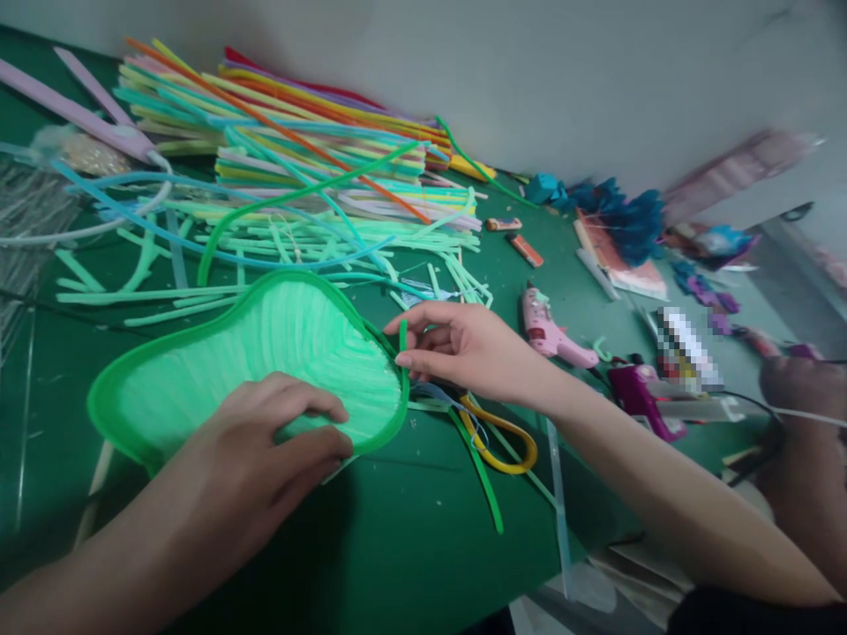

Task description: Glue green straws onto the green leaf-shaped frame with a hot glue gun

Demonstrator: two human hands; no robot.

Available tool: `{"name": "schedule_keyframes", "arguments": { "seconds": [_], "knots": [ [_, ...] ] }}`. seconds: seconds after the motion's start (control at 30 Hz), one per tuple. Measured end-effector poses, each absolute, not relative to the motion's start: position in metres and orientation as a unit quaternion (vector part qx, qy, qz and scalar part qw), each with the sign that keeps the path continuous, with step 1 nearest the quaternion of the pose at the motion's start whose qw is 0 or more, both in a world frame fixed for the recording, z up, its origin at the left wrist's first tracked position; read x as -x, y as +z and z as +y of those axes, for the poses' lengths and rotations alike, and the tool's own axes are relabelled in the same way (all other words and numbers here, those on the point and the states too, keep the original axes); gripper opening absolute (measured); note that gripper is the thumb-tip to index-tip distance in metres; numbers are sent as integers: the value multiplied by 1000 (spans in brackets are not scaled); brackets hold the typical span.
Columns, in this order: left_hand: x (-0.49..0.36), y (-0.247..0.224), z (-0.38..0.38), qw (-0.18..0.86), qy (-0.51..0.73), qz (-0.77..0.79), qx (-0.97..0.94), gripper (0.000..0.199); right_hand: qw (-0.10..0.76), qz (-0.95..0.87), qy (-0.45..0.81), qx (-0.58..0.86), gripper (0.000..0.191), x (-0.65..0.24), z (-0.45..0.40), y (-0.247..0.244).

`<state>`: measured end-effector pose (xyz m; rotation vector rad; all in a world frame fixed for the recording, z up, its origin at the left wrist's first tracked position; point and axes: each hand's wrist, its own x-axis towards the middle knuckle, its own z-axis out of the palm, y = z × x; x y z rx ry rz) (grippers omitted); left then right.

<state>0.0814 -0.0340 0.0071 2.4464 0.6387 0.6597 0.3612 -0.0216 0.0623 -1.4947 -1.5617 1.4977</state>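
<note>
A leaf-shaped piece made of pale green pipe cleaners (331,331) with a darker green border is in front of me, raised at the near side. My left hand (265,441) reaches over its near edge and grips it, thumb and fingers close together. At the right end of the leaf, my right hand (456,348) pinches the short end of a dark green pipe cleaner (403,335) beside the border. Below that hand lie yellow-handled scissors (509,454), partly hidden, and a loose green pipe cleaner (486,485).
Bundles of coloured pipe cleaners (318,159) fill the back of the green table (423,529). A pink flat iron (86,106) is at far left. To the right are a pink glue gun (549,331), a purple glue gun (641,401) and another person's hand (804,392).
</note>
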Motion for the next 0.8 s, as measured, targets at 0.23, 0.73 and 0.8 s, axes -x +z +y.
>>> {"name": "schedule_keyframes", "arguments": {
  "seconds": [0.23,0.73,0.8],
  "knots": [
    [-81,6,-35,259,245,241,-903,16,266,-634,475,549,42,-361,-25,60],
    [-79,7,-32,248,242,228,-910,14,234,-706,429,512,28,-361,-16,55],
    [-79,5,-33,251,241,235,-908,15,233,-703,437,510,28,-361,-15,54]
  ]
}}
